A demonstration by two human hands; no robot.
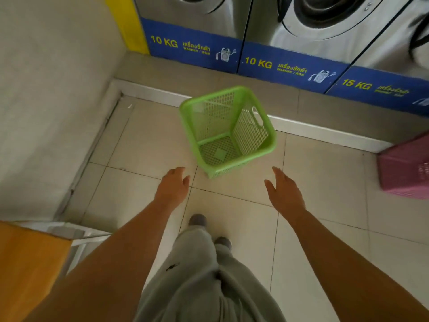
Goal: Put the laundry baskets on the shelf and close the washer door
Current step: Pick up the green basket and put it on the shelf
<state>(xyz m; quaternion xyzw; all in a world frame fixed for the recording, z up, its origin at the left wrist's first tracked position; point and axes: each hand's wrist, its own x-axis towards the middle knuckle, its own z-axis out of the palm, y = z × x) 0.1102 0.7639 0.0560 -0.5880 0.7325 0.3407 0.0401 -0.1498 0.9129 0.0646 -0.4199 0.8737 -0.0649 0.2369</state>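
Note:
An empty green plastic laundry basket (228, 131) stands upright on the tiled floor in front of the washers. My left hand (173, 185) hovers just short of its near left corner, fingers apart, holding nothing. My right hand (284, 192) is stretched out to the right of the basket's near corner, also open and not touching it. A pink laundry basket (406, 166) sits at the right edge, partly cut off. Above, the middle washer's round door opening (325, 12) looks dark; whether the door is open I cannot tell.
A row of steel washers with blue bands marked 10 KG (192, 46) and 15 KG (376, 88) stands on a raised step (301, 126). A wall (46, 101) runs along the left. An orange surface on a white frame (30, 259) fills the lower left corner.

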